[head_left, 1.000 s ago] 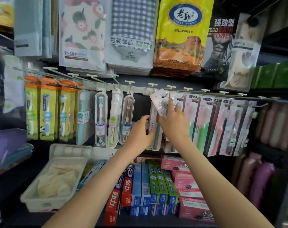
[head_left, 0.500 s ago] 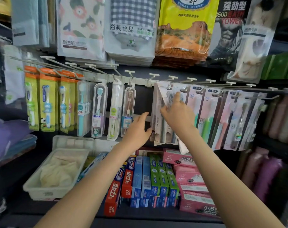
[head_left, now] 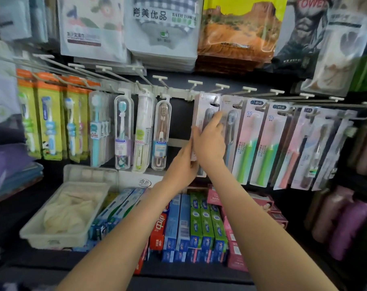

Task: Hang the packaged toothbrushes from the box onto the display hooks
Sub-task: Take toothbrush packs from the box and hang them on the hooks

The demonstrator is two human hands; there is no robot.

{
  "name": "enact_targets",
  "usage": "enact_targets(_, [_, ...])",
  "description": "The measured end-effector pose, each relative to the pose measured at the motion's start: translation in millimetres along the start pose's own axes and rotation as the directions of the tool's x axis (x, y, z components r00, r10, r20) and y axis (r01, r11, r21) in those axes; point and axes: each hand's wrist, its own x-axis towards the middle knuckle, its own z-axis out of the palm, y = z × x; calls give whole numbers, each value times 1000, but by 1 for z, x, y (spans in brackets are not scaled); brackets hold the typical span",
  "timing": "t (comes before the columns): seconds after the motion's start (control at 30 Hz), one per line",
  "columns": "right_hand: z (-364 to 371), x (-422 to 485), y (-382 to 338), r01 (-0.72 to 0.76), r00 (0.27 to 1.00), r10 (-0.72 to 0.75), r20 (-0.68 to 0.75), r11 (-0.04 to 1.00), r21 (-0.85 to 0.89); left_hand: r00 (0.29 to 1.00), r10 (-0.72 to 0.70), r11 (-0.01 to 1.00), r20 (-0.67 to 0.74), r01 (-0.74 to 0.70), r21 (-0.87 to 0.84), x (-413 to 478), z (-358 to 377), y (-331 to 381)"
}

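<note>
A pale pink pack of dark toothbrushes (head_left: pixel 206 108) hangs from a white display hook (head_left: pixel 215 100) in the middle of the rail. My right hand (head_left: pixel 208 139) lies on the front of this pack, fingers spread over it. My left hand (head_left: pixel 183 166) cups its lower left edge from below. A second similar pack (head_left: pixel 230 122) hangs just to the right, partly behind my fingers. The box that holds the toothbrushes is not in view.
Green and pink toothbrush packs (head_left: pixel 260 148) fill the hooks to the right, clear cased brushes (head_left: pixel 123 131) and yellow-green children's packs (head_left: pixel 50 122) the left. Several bare hooks (head_left: pixel 160 79) jut forward. Toothpaste boxes (head_left: pixel 195 225) and a white tray (head_left: pixel 58 238) sit on the shelf below.
The view tilted down and closer. My right hand slid down from the pack's top to its middle. My left hand rose to the pack's lower edge. The pack now hangs straight.
</note>
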Motion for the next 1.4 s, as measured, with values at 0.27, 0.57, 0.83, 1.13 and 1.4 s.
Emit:
enact_targets(0.27, [19,-32,17,-49,996,42,77,995,91,1000,-7,995,23,4,103,-20,1,-20])
enact_targets(0.57, [5,-142,40,35,985,-37,168,999,11,995,-82,990,62,74,118,-112,1,-21])
enact_targets(0.83, [22,-342,71,-56,858,66,509,998,-35,935,-172,978,311,123,170,-313,2,-98])
enact_targets(1.13, [94,-578,177,-220,313,419,852,905,-365,507,-607,795,612,379,474,-507,46,-247])
enact_targets(1.4, [183,-730,298,-98,-7,474,881,876,-472,168,-791,608,588,316,728,-614,139,-395])
